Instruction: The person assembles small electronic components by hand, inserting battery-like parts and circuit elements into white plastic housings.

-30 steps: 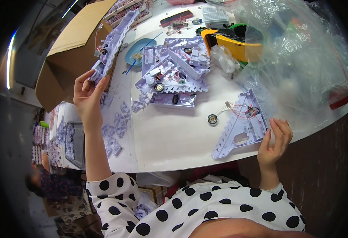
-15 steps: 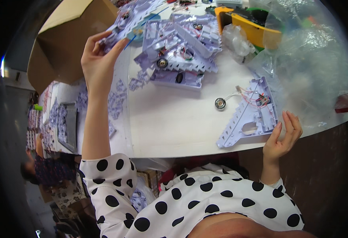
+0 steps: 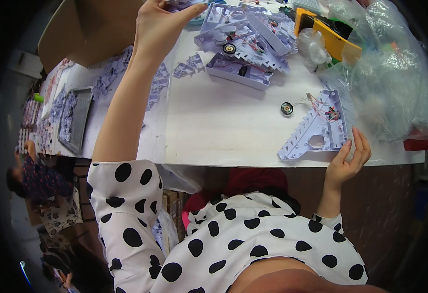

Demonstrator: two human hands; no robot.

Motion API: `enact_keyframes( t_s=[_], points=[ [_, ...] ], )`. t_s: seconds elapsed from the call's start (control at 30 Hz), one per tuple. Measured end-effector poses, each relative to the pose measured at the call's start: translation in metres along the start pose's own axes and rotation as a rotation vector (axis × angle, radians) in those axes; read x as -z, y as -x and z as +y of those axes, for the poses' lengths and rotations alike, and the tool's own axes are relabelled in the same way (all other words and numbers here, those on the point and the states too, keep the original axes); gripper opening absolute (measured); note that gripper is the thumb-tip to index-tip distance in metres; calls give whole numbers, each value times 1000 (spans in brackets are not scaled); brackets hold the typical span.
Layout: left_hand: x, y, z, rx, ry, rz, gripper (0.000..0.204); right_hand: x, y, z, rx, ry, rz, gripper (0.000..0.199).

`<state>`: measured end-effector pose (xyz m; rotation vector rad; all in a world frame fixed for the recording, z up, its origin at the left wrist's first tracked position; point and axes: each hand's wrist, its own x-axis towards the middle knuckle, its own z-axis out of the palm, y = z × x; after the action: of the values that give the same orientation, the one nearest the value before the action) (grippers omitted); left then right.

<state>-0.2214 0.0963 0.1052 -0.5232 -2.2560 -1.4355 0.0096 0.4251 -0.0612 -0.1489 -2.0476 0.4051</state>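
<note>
Two hands well apart: our right hand (image 3: 349, 158) rests open-fingered against the near edge of the lilac stepped shell (image 3: 316, 129), steadying it at the table's (image 3: 214, 127) front edge, wiring side up. Far-left of that shell, our left hand (image 3: 157, 27) pinches another lilac piece (image 3: 182, 5) above the parts pile (image 3: 245, 41); grip mostly cropped.

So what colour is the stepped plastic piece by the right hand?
Pale lilac. The stepped plastic piece shows best in the head view, with the right hand at its lower corner.
</note>
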Motion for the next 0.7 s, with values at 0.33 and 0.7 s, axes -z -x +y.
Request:
enact_keyframes(
  t_s=[0.33,0.7],
  points=[
    [-35,-5,-13,93,-87,32,31,-1,1,2,-8,-5,23,28],
    [-70,-37,-78,97,-434,-169,54,3,0,-5,-14,-6,2,32]
  ],
)
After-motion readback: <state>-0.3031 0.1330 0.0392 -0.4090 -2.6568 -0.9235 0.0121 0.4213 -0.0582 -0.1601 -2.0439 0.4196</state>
